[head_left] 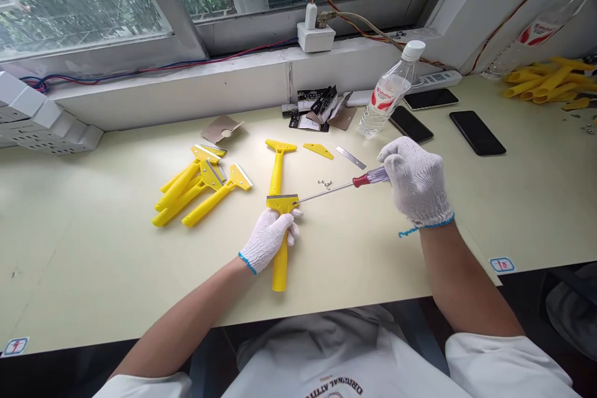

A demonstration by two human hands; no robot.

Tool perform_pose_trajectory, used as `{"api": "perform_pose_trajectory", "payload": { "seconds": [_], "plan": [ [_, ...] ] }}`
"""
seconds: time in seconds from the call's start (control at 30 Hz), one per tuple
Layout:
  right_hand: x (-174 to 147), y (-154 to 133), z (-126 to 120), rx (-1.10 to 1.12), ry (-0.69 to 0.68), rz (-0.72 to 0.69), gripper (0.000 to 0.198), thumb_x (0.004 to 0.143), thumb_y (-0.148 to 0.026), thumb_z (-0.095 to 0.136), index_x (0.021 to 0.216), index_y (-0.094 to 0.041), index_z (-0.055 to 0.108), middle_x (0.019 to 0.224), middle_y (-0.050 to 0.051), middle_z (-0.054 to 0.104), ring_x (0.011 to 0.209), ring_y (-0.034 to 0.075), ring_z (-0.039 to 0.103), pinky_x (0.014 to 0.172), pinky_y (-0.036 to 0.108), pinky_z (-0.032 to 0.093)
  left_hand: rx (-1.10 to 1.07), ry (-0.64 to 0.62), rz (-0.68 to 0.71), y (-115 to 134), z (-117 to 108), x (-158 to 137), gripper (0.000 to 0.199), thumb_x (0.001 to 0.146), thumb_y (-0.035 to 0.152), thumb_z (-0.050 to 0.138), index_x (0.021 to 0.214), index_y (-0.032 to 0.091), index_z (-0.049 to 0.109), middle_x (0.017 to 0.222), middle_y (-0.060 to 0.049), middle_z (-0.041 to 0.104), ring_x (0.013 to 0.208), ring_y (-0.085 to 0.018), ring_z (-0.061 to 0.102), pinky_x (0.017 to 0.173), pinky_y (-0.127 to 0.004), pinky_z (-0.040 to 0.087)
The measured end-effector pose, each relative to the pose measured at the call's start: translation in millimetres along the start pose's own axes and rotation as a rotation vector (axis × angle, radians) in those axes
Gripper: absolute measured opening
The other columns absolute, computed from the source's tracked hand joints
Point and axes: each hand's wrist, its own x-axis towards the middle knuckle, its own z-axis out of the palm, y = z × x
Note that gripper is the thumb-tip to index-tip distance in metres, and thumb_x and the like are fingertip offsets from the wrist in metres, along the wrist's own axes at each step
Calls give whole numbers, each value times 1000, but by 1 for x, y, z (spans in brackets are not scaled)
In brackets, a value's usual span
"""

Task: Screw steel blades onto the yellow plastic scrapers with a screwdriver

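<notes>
Gripping a yellow scraper (280,264) just under its head, the left hand (268,237) has the right hand (415,179) at its two o'clock, clenched round a screwdriver (361,181) whose tip meets that head. More scrapers (198,188) lie at ten o'clock, a loose blade (351,158) at one-thirty.

Soft daylight from the window (88,3)

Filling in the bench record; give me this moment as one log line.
left hand: holding yellow scraper | right hand: gripping screwdriver | tip: at scraper head
</notes>
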Motion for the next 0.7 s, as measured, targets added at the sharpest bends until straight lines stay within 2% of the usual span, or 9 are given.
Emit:
{"api": "perform_pose_trajectory", "payload": {
  "seconds": [0.07, 0.13, 0.27, 0.37, 0.47, 0.53, 0.63, 0.7],
  "plan": [
    [2, 3, -5, -169, -9, 8, 33, 109, -44, 55, 81, -26, 60, 71, 2, 59, 61, 20, 52, 63, 39, 40, 3, -1, -5, 0, 0, 0, 25, 88, 30, 63, 106, 15, 69, 74, -2, 71, 50, -13, 57, 54, -27, 46],
    [5, 6, -11, -155, -56, -1, 30, 108, -45, 61, 85, -26, 62, 74, 1, 60, 60, 19, 53, 63, 39, 41, 6, -4, -7, 0, -1, 0, 24, 89, 30, 62, 107, 15, 69, 76, -3, 72, 49, -12, 57, 54, -26, 46],
    [9, 7, -19, 110, -176, -98, 14, 98, -39, 77, 98, -29, 68, 97, 5, 71, 85, 26, 68, 77, 42, 55, 32, -18, -1, 0, -1, -1, 23, 90, 29, 60, 106, 14, 69, 71, -2, 70, 49, -12, 57, 54, -26, 45],
    [6, 3, -18, 359, -253, -126, 18, 95, -34, 79, 84, -29, 65, 97, 7, 72, 93, 30, 71, 82, 50, 60, 31, -24, -3, 2, -1, -2, 24, 90, 29, 60, 107, 14, 69, 71, -2, 70, 49, -12, 57, 54, -26, 45],
    [1, -1, -12, 478, -249, -81, 28, 89, -43, 81, 76, -28, 61, 100, 9, 74, 93, 33, 71, 79, 53, 61, 11, -10, -12, 4, 0, -2, 24, 88, 29, 62, 106, 15, 68, 75, -2, 71, 49, -12, 57, 54, -26, 45],
    [-1, -3, -7, 369, -182, -23, 24, 92, -48, 76, 85, -27, 66, 104, 9, 75, 91, 31, 71, 77, 48, 60, -13, -6, -13, 5, 1, -2, 24, 87, 29, 62, 106, 15, 68, 76, -2, 71, 49, -12, 56, 53, -26, 45],
    [-1, -3, -5, -45, -35, -3, 29, 106, -44, 60, 85, -25, 66, 77, 4, 66, 66, 21, 60, 66, 39, 49, -9, -13, -17, 5, 1, -2, 24, 86, 29, 62, 105, 15, 68, 72, -2, 69, 49, -11, 55, 53, -26, 44],
    [1, -1, -6, -160, -10, -33, 31, 108, -43, 60, 82, -25, 65, 71, 2, 62, 60, 19, 52, 63, 38, 44, -3, -14, -20, 5, 1, -2, 25, 87, 29, 62, 106, 15, 68, 71, -1, 69, 49, -11, 55, 54, -26, 45]
  ]
}}
